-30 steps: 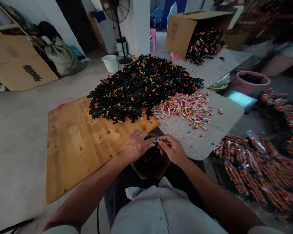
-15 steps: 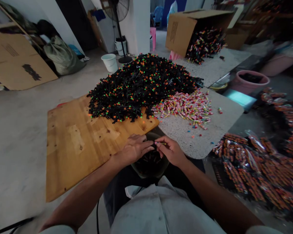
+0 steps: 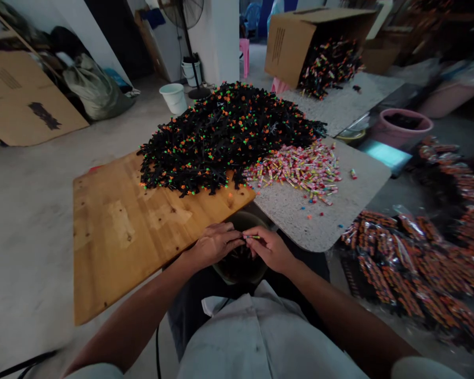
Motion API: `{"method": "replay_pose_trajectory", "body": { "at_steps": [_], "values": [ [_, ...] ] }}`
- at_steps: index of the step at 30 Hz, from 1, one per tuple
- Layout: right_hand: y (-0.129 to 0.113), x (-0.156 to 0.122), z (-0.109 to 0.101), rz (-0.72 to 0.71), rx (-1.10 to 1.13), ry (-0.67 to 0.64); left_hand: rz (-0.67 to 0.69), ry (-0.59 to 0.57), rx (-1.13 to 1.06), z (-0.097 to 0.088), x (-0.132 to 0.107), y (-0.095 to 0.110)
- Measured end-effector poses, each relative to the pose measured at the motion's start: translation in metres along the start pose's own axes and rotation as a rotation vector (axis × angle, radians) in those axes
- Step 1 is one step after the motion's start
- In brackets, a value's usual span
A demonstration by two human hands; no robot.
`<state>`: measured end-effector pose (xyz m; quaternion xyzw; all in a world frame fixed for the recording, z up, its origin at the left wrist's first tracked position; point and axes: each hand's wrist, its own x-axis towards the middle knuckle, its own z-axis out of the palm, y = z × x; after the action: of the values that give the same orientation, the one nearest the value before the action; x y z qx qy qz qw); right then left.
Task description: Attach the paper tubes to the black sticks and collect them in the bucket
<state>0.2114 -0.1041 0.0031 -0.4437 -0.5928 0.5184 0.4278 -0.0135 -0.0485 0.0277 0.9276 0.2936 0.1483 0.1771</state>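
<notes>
Both your left hand (image 3: 215, 243) and right hand (image 3: 270, 247) pinch one small stick (image 3: 252, 237) over the bowl (image 3: 240, 263), lower middle; huge black pile (image 3: 225, 134) untouched above.

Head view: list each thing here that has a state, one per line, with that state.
left hand: closed on a small piece, over the bowl.
right hand: pinching the same small piece.
bowl: upright in the lap, holding dark pieces.
cardboard box: tipped on its side, contents spilling out.
black pile: heaped loose on the wooden board.
wrapped candies: scattered loose on the table.
pink tub: upright, open.
</notes>
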Motion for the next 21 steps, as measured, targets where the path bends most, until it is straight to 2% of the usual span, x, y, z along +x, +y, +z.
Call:
{"method": "replay_pose_trajectory", "body": {
  "at_steps": [3, 6, 9, 14, 21],
  "values": [
    [-0.002, 0.003, 0.001, 0.075, 0.079, -0.001, 0.000, -0.006, 0.011, -0.002, -0.002, 0.000],
    [-0.004, 0.007, 0.002, 0.161, 0.213, 0.014, 0.011, 0.025, 0.099, -0.004, -0.001, 0.003],
    [-0.006, 0.009, 0.003, 0.190, 0.280, 0.032, -0.012, 0.047, 0.197, -0.005, 0.002, 0.008],
    [-0.004, 0.006, 0.003, 0.214, 0.230, 0.044, -0.028, 0.024, 0.289, -0.003, 0.003, 0.015],
    [0.019, 0.012, 0.005, 0.248, 0.198, -0.001, -0.024, -0.002, 0.347, 0.011, 0.001, 0.006]
  ]
}}
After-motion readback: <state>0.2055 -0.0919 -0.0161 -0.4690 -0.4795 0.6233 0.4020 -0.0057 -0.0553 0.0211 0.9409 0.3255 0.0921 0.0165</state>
